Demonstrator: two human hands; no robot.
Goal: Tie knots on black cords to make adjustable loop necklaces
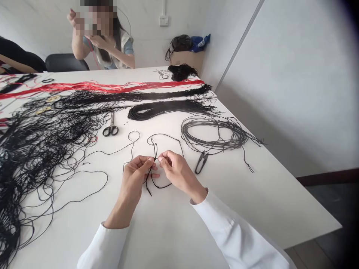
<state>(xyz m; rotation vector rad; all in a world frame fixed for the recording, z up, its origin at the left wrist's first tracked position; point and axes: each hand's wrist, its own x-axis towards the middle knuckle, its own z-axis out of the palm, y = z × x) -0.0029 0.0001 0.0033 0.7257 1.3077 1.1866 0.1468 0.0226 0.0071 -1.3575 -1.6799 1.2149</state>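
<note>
My left hand [136,175] and my right hand [174,168] meet above the white table [252,194], with fingertips pinching a thin black cord [155,153] between them. The cord rises in a small loop above my fingers, and its ends hang below my hands. Its longer part curves away across the tabletop. Nearest my right hand lie black thread snips [201,162]. Past them is a loose coil of black cord [215,134]. Black-handled scissors [110,127] lie beyond my left hand, next to a large tangle of black cords [42,149].
Long bundles of black cord [165,108] and red cord [98,87] stretch across the far table. A seated person [106,45] raises both hands beyond its far edge. A cardboard box [186,59] with bags stands by the wall. The table's right edge drops away.
</note>
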